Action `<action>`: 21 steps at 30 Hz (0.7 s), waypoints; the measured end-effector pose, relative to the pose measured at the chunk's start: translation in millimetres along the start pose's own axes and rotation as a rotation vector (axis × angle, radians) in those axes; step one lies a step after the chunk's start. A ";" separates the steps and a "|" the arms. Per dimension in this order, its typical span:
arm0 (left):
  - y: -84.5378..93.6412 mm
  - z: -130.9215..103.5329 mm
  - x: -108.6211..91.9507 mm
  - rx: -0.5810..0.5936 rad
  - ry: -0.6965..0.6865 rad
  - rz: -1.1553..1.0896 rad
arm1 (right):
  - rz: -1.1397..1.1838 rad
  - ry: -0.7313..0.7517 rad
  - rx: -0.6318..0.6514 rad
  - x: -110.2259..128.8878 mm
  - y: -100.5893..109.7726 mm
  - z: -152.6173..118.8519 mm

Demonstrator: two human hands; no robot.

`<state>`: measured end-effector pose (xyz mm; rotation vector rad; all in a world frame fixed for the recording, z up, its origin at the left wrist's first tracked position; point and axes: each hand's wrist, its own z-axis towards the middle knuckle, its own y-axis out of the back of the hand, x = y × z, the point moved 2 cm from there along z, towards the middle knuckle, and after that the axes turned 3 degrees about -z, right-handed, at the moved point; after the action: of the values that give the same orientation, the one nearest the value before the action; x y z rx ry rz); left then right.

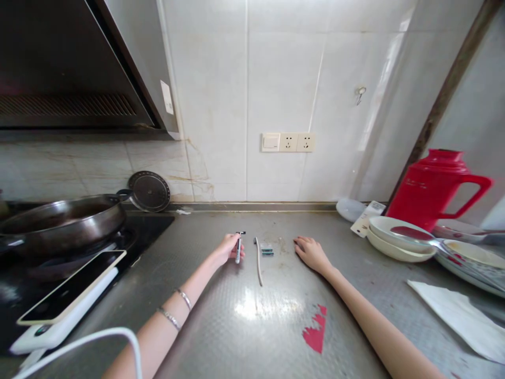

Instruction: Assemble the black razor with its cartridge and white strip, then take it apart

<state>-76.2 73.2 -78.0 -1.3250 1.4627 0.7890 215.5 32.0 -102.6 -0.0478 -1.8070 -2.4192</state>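
My left hand [229,248] is closed around a slim grey-and-black handle with a short dark crosspiece on top, which looks like a razor [238,249]. It is held upright just above the steel counter. To its right lies a thin white stick with a dark tip [259,263], perhaps a toothbrush. Beside that stick is a small clear pack with teal-and-dark strips [267,252]; its exact kind is too small to tell. My right hand [312,252] rests palm down on the counter, fingers stretched out, holding nothing.
On the left, a phone [73,287] lies on a white power bank [65,318] with a white cable, near a pan [63,218] on the stove. A red thermos [430,189], stacked bowls [400,247] and a napkin [457,316] stand right. A red scrap [315,332] lies in front.
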 end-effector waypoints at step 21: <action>-12.0 -16.8 8.8 0.073 0.340 -0.245 | 0.022 -0.011 0.007 -2.3 -2.0 -1.0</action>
<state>-67.9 52.4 -79.3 -1.6002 1.5330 0.3594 217.7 31.8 -105.0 -0.0801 -1.8099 -2.4018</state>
